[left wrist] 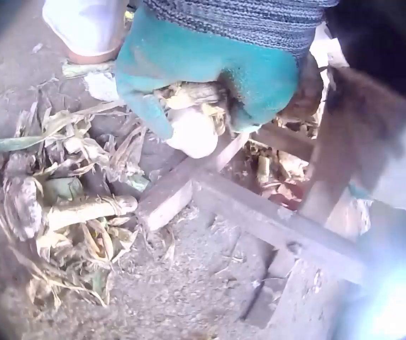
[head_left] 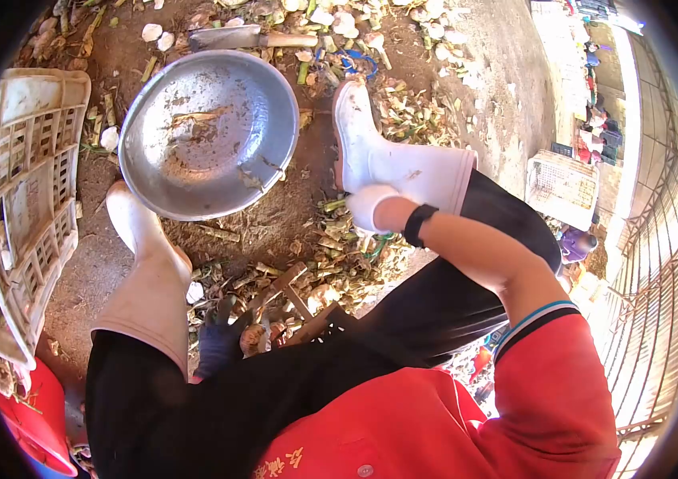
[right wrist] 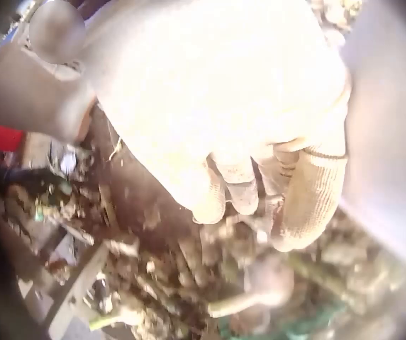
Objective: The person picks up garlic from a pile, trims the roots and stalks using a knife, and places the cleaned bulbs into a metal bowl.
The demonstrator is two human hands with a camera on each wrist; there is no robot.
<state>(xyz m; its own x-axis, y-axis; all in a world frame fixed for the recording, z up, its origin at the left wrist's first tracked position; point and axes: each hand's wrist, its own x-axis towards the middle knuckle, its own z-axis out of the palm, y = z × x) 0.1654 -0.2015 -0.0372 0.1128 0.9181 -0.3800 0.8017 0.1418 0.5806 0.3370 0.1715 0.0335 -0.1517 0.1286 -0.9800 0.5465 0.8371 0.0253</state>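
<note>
My left hand (left wrist: 203, 53), in a green-coated glove with a grey knit cuff, grips a garlic bulb (left wrist: 193, 134) above a wooden frame (left wrist: 259, 212). In the head view that hand shows dark, low beside the left boot. My right hand (head_left: 372, 209), in a white glove, hangs beside the right boot (head_left: 419, 172). In the right wrist view its fingers point down, loosely bent, with a gap between thumb and fingers. Just below the fingertips appears a blurred garlic bulb (right wrist: 270, 280) with a stem, among cut stalks.
A metal basin (head_left: 203, 136) with some dirt inside stands between the boots. Behind it lies a wooden-handled blade (head_left: 227, 37). A white plastic crate (head_left: 31, 160) is at the left, with a red bucket (head_left: 35, 411) near it. Garlic and stalks litter the ground.
</note>
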